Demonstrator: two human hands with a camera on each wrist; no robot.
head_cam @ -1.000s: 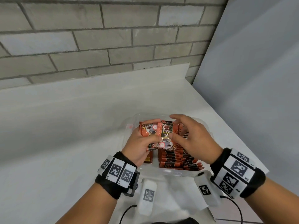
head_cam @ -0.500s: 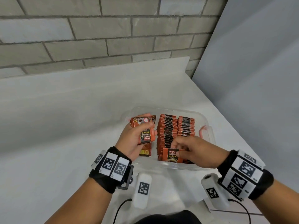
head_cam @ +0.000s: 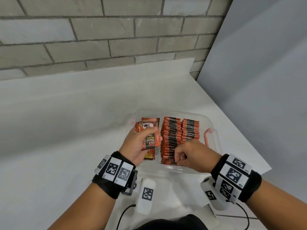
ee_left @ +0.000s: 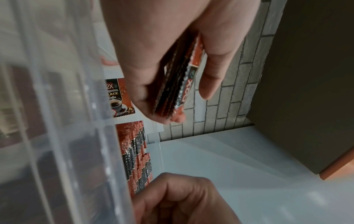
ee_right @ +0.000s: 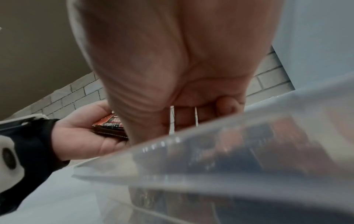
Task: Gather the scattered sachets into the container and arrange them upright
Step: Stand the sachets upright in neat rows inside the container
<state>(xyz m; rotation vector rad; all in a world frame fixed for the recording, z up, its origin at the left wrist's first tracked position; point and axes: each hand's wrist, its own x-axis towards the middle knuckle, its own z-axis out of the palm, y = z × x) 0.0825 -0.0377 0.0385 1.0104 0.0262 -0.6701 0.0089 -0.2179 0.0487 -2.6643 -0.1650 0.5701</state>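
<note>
Left hand (head_cam: 140, 143) gripping sachet stack (head_cam: 149, 138), right hand (head_cam: 191, 156) curled in container (head_cam: 214, 130), grasp hidden

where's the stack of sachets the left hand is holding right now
In the head view the stack of sachets sits gripped in the left hand, raised over the left part of the clear container, just left of the upright rows.

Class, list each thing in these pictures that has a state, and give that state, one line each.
Container: open, no lid on.
Sachet rows: standing on edge inside the container.
Sachet stack: held in the left hand.
Front sachet: pinched by the right hand.
Loose sachet: lying flat in the container.
</note>
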